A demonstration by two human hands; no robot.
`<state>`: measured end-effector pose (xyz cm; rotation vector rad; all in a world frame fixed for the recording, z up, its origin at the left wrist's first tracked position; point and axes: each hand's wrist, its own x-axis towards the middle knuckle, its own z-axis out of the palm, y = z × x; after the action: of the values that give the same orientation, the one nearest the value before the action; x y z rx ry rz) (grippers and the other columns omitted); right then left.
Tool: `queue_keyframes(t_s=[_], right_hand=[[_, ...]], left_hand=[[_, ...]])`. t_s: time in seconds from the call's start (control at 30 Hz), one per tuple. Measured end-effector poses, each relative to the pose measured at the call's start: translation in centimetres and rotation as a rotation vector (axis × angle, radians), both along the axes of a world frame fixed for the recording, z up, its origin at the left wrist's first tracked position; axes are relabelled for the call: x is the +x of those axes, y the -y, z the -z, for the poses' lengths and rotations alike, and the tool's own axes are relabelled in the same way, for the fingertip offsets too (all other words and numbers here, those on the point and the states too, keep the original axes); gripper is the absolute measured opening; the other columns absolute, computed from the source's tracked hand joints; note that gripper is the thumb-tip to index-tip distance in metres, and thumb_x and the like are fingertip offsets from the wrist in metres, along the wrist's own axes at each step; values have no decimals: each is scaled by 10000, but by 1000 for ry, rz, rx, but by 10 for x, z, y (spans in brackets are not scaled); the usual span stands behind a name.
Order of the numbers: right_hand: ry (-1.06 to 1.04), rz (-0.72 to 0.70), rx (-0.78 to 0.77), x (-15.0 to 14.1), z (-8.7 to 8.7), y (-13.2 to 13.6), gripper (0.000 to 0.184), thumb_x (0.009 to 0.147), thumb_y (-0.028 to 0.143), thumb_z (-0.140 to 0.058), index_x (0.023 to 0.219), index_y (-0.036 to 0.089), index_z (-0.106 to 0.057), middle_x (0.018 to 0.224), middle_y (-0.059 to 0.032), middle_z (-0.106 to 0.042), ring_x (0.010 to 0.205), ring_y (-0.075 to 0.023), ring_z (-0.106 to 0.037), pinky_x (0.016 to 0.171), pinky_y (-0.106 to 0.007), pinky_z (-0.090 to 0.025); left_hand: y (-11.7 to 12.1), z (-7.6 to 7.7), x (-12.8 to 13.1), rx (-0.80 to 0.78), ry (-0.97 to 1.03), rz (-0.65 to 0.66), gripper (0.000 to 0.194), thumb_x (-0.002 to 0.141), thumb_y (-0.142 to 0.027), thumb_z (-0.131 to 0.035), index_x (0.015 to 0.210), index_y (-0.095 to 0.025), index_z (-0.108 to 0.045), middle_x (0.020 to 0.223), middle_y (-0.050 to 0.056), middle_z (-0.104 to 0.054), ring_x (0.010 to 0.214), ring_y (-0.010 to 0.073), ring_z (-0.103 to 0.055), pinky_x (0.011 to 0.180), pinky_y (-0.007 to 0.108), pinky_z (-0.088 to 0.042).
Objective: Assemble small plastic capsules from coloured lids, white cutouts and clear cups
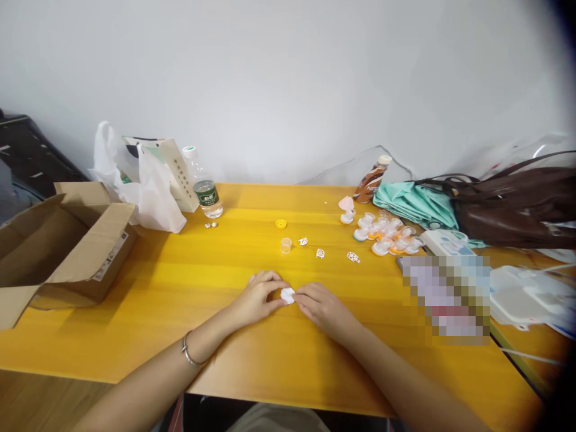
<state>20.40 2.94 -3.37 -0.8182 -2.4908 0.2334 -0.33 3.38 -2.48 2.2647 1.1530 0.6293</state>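
Observation:
Between my two hands, low over the table, is a small round white plastic piece (pixel 287 294). My left hand (pixel 260 298) pinches its left edge with thumb and fingers. The fingertips of my right hand (pixel 320 305) are closed together at its right edge; whether they hold anything else is hidden. Just beyond lie a clear small cup (pixel 286 245), a yellow round cap (pixel 281 224) and three white openwork pieces: one beside the cup (pixel 303 242), a middle one (pixel 320 254) and a right one (pixel 353 257).
Clear-and-orange round assemblies (pixel 389 234) cluster at right, near a brown drink bottle (pixel 372 179), teal cloth (pixel 416 203) and brown bag (pixel 517 201). A blurred flat object (pixel 443 297) lies closer. An open cardboard box (pixel 81 282), white plastic bag (pixel 157 198) and water bottle (pixel 207 192) stand left.

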Motion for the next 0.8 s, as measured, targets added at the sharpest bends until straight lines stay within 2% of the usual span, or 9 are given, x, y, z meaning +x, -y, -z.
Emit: queue_keyframes(t_s=[0.57,0.7,0.8], right_hand=[[76,-12,8,0,-4,-1,214,812,108,-446,931,216,-588,835,-55,-611,772,-171,-545,699,-327,-428],[51,-23,-47,-1,-4,-1,174,801,119,-461,851,213,-598,835,-51,-593,771,-166,-536,699,-321,-436],[-53,-9,-118,-3,-1,-1,155,791,120,-475,849,208,-590,871,-53,-573,800,-157,-533,714,-302,-448]], left_hand=[[1,-6,0,-9,-29,21,290,791,-311,-548,1078,-278,-569,983,29,-555,937,173,-492,858,333,-352],[1,-6,0,-19,-24,35,276,807,-284,-525,1080,-279,-565,991,32,-551,949,175,-484,869,341,-344],[0,-7,-2,-30,-10,62,271,820,-261,-506,1086,-277,-556,994,31,-549,953,170,-480,865,330,-347]])
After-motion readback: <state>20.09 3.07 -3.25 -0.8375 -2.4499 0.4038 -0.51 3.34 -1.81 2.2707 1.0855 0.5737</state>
